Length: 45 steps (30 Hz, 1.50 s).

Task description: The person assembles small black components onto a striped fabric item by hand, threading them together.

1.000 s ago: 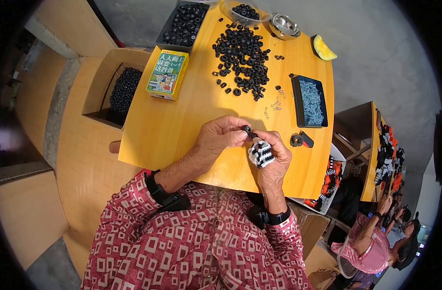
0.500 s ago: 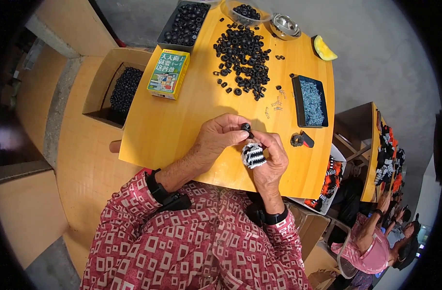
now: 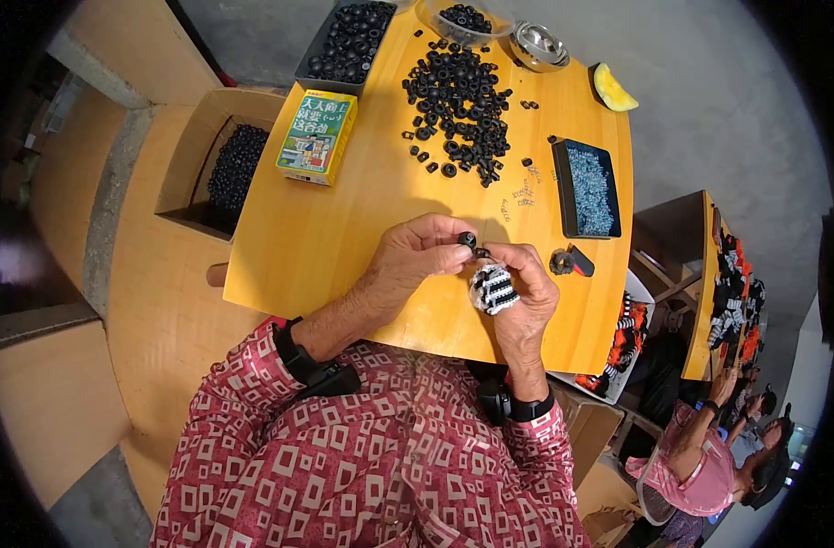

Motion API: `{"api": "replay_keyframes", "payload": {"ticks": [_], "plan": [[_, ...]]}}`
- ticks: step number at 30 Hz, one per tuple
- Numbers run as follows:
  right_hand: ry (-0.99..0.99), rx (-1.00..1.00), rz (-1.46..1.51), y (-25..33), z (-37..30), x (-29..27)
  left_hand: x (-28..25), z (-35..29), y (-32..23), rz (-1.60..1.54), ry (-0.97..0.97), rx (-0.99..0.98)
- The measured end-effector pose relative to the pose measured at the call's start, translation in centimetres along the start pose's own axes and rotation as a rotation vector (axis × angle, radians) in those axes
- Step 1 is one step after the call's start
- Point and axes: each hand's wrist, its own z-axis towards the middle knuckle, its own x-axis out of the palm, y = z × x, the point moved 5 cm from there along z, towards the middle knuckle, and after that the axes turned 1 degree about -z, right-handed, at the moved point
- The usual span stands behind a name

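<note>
Between thumb and fingers, my left hand [image 3: 406,260] pinches a small black plastic part [image 3: 467,239] with a round end. My right hand [image 3: 529,297] is closed just beside it, fingertips at a second dark bit [image 3: 481,253] close to the black part. Whether the two dark pieces are joined I cannot tell. Against the right palm and fingers hangs a rounded, black-and-white striped fabric piece [image 3: 493,289]. Past both hands, a pile of loose black plastic parts [image 3: 458,105] is spread over the wooden table [image 3: 344,247].
A black tray of small bluish pieces [image 3: 592,192] lies right, near thin metal springs [image 3: 524,193] and a black ring [image 3: 561,262]. Left stand a green-yellow box [image 3: 316,137] and a carton [image 3: 184,183]. Melon rind [image 3: 613,88] sits far right. Another person [image 3: 691,447] works at right.
My right hand has shifted slightly right, carrying the striped piece, which has turned to show its stripes more slanted. My left hand has stayed nearly in place with the black part.
</note>
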Motion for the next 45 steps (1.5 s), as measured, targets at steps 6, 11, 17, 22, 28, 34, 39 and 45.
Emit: {"api": "replay_keyframes", "payload": {"ticks": [6,11,17,22,28,34,39,45], "plan": [[-0.011,-0.106,-0.166,1.0,-0.1,0.3,0.0,0.0,0.0,0.012,0.026,0.033],[0.02,-0.226,-0.287,2.1,0.0,0.6,-0.3,0.0,0.0,0.041,0.022,0.038],[0.054,-0.178,-0.249,2.2,0.1,0.0,0.0,-0.2,0.0,0.033,-0.015,-0.014],[0.064,-0.131,-0.258,2.1,0.8,-1.9,0.2,-0.2,0.0,0.047,0.017,-0.063],[0.151,-0.212,-0.315,3.1,1.6,-2.4,0.9,-0.3,-0.5,0.206,0.1,-0.022],[0.198,-0.241,-0.34,3.1,1.7,-2.4,1.0,-0.3,-0.4,0.214,0.11,-0.031],[0.23,-0.278,-0.358,3.5,1.8,-2.2,0.9,-0.4,-0.4,0.227,0.103,-0.039],[0.259,-0.314,-0.414,3.8,1.9,-2.0,0.9,-0.4,-0.4,0.283,0.102,-0.029]]}}
